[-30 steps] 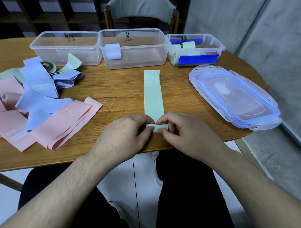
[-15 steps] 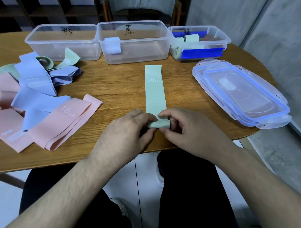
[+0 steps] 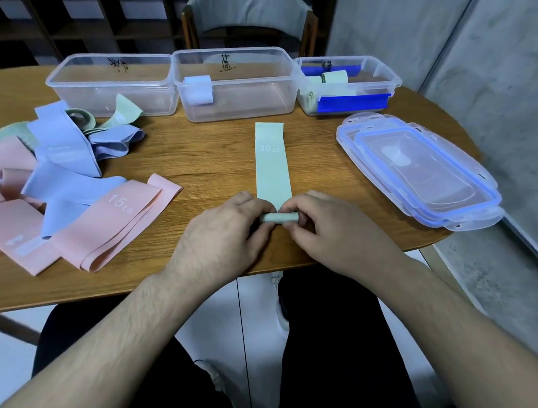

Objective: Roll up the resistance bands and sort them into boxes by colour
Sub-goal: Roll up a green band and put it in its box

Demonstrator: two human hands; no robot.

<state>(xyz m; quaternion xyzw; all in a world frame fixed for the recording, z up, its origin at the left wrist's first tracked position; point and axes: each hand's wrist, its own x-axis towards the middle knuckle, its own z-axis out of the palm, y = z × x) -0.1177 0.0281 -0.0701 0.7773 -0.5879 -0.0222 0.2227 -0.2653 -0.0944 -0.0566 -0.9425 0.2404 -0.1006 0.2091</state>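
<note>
A pale green band point(image 3: 271, 161) marked 30 LB lies flat on the wooden table point(image 3: 205, 157), running away from me. Its near end is wound into a small roll. My left hand point(image 3: 223, 233) and my right hand point(image 3: 329, 229) both pinch that roll from either side. Three clear boxes stand along the far edge: the left box point(image 3: 111, 84) looks empty, the middle box point(image 3: 236, 83) holds a rolled blue band, and the right box point(image 3: 349, 82) holds rolled green bands.
A heap of loose pink, blue and green bands point(image 3: 53, 181) covers the table's left side, with a pink 15 LB band nearest. Stacked clear lids point(image 3: 419, 171) with blue seals lie at the right. A chair point(image 3: 249, 18) stands behind the boxes.
The roll at the band's near end has grown a little thicker and sits further up the band. My view has shifted slightly.
</note>
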